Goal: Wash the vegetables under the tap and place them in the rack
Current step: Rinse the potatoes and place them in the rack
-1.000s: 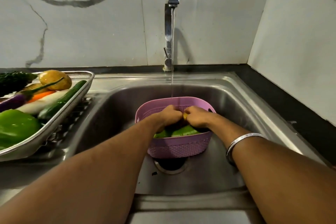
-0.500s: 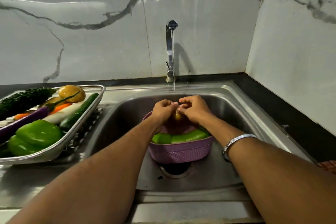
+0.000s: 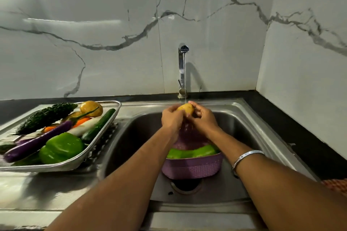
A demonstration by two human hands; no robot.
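A yellow potato (image 3: pixel 185 108) is held under the thin stream from the tap (image 3: pixel 182 69). My left hand (image 3: pixel 172 119) and my right hand (image 3: pixel 201 118) both grip it from either side, above the steel sink (image 3: pixel 242 118). Below them a purple basket (image 3: pixel 193 167) stands over the drain with a green pepper (image 3: pixel 191 153) in it. On the left drainboard the metal rack (image 3: pixel 105 133) holds a bitter gourd (image 3: pixel 47 116), another potato (image 3: pixel 91 108), an aubergine (image 3: pixel 37 143), a cucumber (image 3: pixel 98 125), a white radish, carrots and a green pepper (image 3: pixel 61 147).
Marble-patterned wall tiles rise behind the sink and on the right. A black counter strip (image 3: pixel 293 124) runs along the back and right side. A patterned red cloth (image 3: pixel 336 184) shows at the right edge. The drain (image 3: pixel 185 185) lies partly under the basket.
Both hands have lifted the potato out of the purple basket up into the water stream. The view has tilted upward, showing more wall.
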